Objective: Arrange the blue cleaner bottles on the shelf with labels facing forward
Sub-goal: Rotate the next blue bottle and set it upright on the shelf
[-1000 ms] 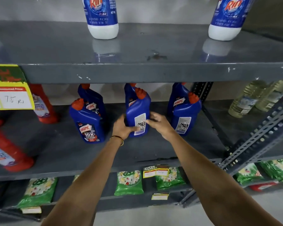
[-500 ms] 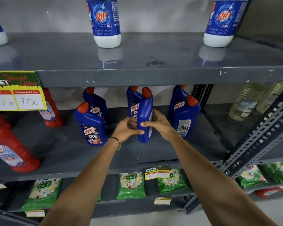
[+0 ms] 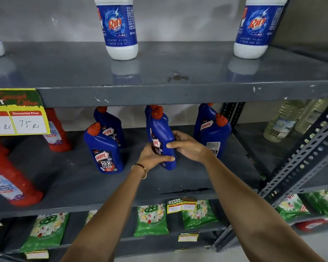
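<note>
Now both hands [image 3: 187,148] grip one blue cleaner bottle [image 3: 163,133].

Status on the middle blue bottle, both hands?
Both hands, left and right, clamped on middle blue bottle. Front label angled left, not yet forward. Right front bottle shows back label. Nothing blocking.
</note>
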